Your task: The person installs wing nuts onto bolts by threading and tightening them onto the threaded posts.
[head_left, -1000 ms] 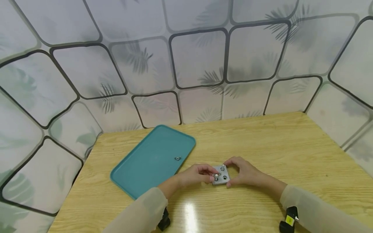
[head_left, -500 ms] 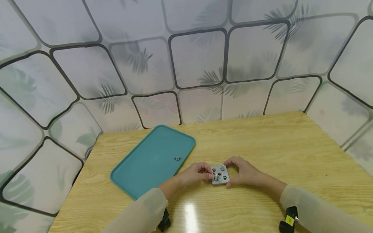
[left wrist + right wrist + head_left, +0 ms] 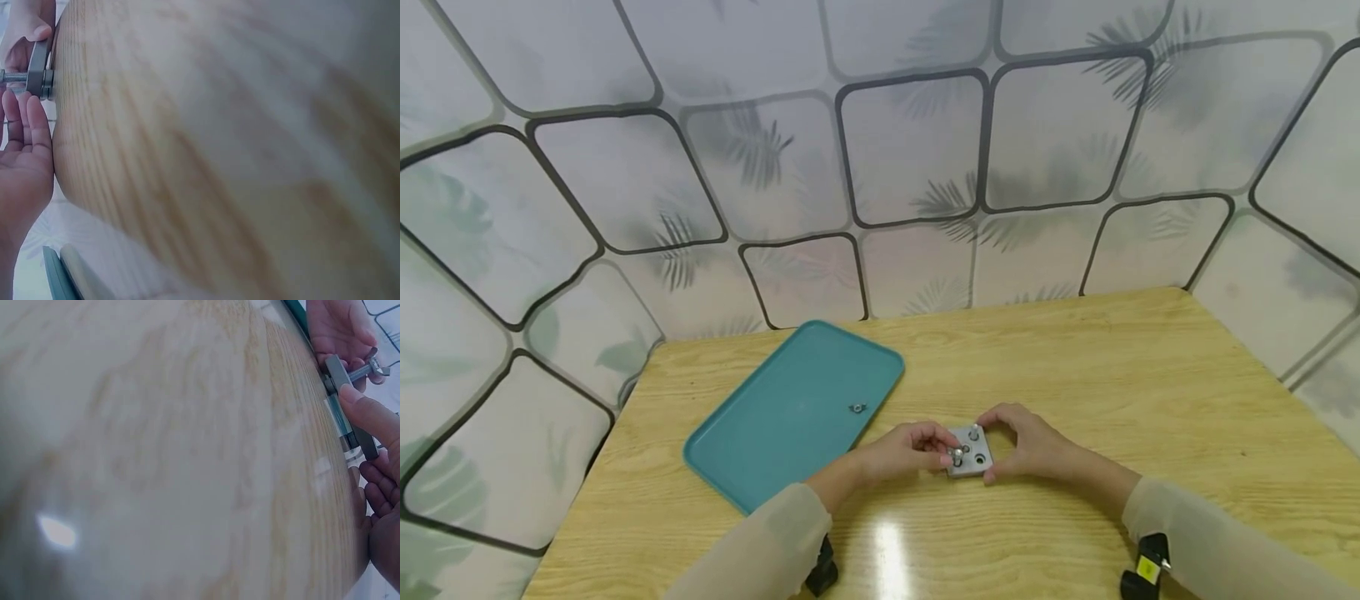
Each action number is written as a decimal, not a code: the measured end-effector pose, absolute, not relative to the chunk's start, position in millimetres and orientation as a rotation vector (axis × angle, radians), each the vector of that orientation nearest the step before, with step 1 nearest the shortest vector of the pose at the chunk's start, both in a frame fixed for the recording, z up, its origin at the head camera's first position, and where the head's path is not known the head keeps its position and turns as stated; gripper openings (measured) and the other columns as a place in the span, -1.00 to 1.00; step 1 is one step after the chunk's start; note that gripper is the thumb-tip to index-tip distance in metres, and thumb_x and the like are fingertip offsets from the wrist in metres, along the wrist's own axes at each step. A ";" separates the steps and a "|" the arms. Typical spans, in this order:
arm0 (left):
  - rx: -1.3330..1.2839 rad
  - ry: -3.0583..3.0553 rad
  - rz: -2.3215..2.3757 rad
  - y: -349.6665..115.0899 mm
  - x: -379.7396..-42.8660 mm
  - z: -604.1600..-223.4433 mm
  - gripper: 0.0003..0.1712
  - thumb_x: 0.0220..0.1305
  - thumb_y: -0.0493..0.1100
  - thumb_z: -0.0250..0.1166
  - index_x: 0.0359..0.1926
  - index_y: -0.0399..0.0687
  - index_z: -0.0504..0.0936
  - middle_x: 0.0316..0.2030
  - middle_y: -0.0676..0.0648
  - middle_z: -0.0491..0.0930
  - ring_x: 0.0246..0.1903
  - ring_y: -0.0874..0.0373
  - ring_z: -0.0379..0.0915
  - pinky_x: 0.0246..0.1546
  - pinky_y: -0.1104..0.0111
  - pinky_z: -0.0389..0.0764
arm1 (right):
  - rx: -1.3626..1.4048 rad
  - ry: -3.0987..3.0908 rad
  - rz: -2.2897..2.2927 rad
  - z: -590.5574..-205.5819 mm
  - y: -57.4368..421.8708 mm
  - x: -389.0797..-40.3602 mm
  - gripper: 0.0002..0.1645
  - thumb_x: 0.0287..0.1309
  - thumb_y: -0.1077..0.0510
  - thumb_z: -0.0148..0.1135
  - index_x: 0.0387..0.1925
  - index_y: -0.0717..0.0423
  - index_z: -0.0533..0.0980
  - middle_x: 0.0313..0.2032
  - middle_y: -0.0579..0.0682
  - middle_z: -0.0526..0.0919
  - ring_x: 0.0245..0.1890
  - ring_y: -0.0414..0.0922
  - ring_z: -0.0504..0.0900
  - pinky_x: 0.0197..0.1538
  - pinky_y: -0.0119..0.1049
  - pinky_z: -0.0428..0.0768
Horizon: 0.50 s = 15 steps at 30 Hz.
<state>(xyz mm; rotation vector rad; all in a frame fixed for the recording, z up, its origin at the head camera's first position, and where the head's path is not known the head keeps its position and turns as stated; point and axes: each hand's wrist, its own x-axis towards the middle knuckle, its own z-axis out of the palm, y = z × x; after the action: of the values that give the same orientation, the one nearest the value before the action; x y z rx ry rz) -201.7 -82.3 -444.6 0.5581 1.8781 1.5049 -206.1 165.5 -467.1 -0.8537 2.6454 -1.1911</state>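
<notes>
While the right hand (image 3: pixel 1028 450) grips the plate (image 3: pixel 970 467) by its right side, thumb at the near corner and forefinger at the far one, the left hand (image 3: pixel 901 452) reaches in from the plate's left, its thumb and forefinger pinching the wing nut (image 3: pixel 958 455). That nut sits on a bolt (image 3: pixel 359 373) standing up from the plate's near left part; in the left wrist view, the bolt's thicker end shows beneath the plate. A second bolt (image 3: pixel 973 433) stands at the plate's far right corner, close to the right forefinger. Open holes show in the plate's top face. The plate itself is over the table (image 3: pixel 1075 367), between the two hands. Left of the plate and farther back lies the tray (image 3: pixel 775 425), with a loose wing nut (image 3: pixel 857 408) on its right part. Well behind the plate hangs patterned cloth (image 3: pixel 917 158). Pale sleeves (image 3: pixel 1187 521) come in from the plate's near side.
</notes>
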 end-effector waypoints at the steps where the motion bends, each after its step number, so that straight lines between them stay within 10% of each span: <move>1: 0.545 1.884 1.511 -82.1 -201.6 -445.4 -0.72 0.23 -0.22 0.18 -0.03 -0.15 0.51 -0.29 0.05 0.47 -0.27 0.26 0.37 -0.25 0.47 0.44 | -0.860 2.649 -1.189 -467.4 165.4 -205.9 -0.16 -0.45 -0.20 0.52 -0.06 0.08 0.44 -0.08 -0.10 0.51 -0.01 -0.10 0.41 0.08 -0.18 0.35; 15: 0.469 1.919 1.593 -80.1 -200.5 -448.4 -0.79 0.25 -0.18 0.16 -0.17 -0.24 0.51 -0.33 0.04 0.51 -0.32 0.26 0.44 -0.24 0.40 0.51 | -0.847 2.648 -1.194 -466.7 164.9 -205.3 -0.17 -0.45 -0.19 0.53 -0.06 0.06 0.45 -0.08 -0.10 0.51 -0.03 -0.11 0.40 0.06 -0.21 0.34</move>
<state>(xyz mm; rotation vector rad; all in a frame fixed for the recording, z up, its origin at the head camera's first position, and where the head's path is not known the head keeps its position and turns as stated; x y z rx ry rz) -200.5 -80.1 -448.4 0.4691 1.9195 1.5932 -205.3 164.9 -466.7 -0.8466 2.6477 -1.1937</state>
